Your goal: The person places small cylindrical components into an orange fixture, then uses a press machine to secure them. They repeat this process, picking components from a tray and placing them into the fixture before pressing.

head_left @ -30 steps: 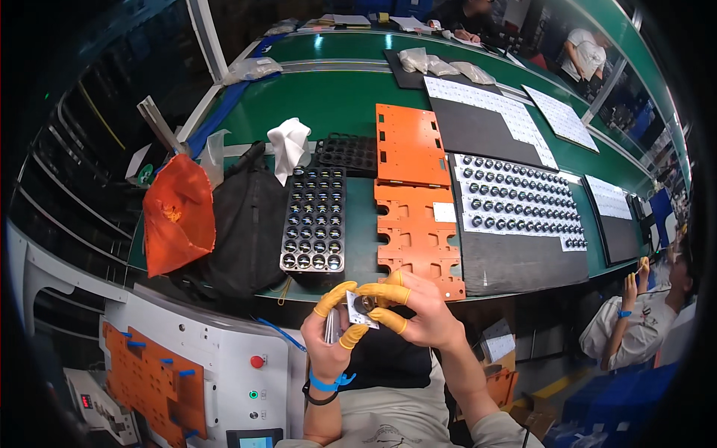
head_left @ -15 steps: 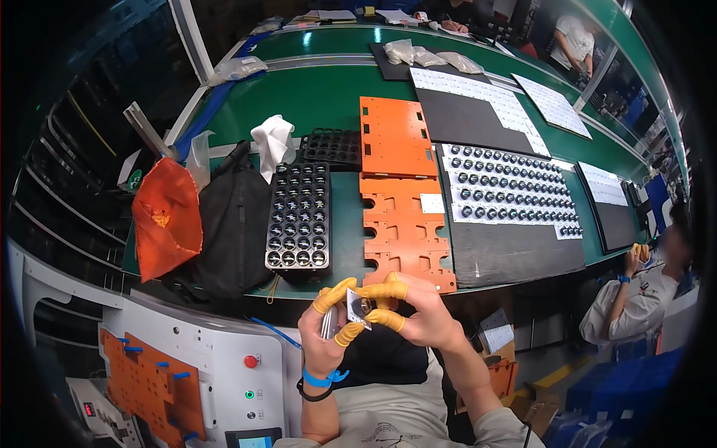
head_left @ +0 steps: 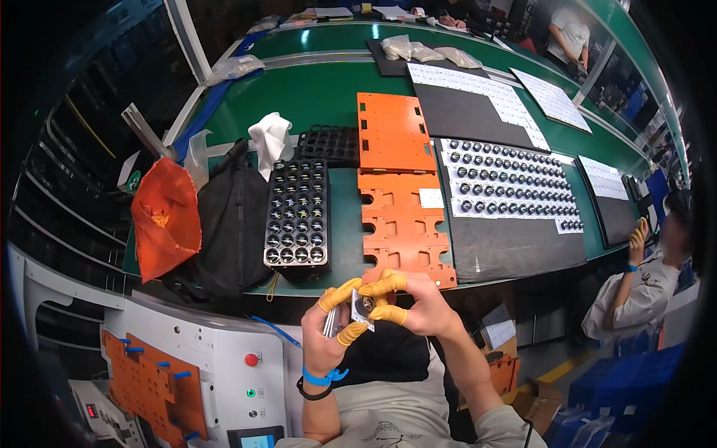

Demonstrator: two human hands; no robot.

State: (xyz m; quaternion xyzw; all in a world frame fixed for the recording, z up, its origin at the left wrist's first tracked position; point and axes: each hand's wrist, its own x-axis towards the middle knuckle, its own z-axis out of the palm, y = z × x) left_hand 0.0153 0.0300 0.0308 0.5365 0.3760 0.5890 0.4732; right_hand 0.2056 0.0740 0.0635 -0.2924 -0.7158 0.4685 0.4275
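Above my lap, in front of the table edge, my left hand (head_left: 323, 340) pinches a small white square board (head_left: 359, 317) between thumb and fingers in yellow finger covers. A slim silver metal tool (head_left: 331, 323) is tucked in the same palm. My right hand (head_left: 422, 302), also with yellow finger covers, closes its thumb and fingers around a round black lens-like piece (head_left: 365, 305) against the board's face. Whether the piece is fixed to the board, I cannot tell.
Ahead stand a black tray (head_left: 296, 257) of round lenses and a hinged orange fixture (head_left: 403, 246). To the right, white boards with black round pieces (head_left: 508, 179) lie on a dark panel (head_left: 515, 250). An orange bag (head_left: 168, 224) sits left. A co-worker (head_left: 635, 287) works at right.
The white board and round piece have turned to show more of their face, and both hands have shifted slightly to the right. The co-worker's hand at right has risen.
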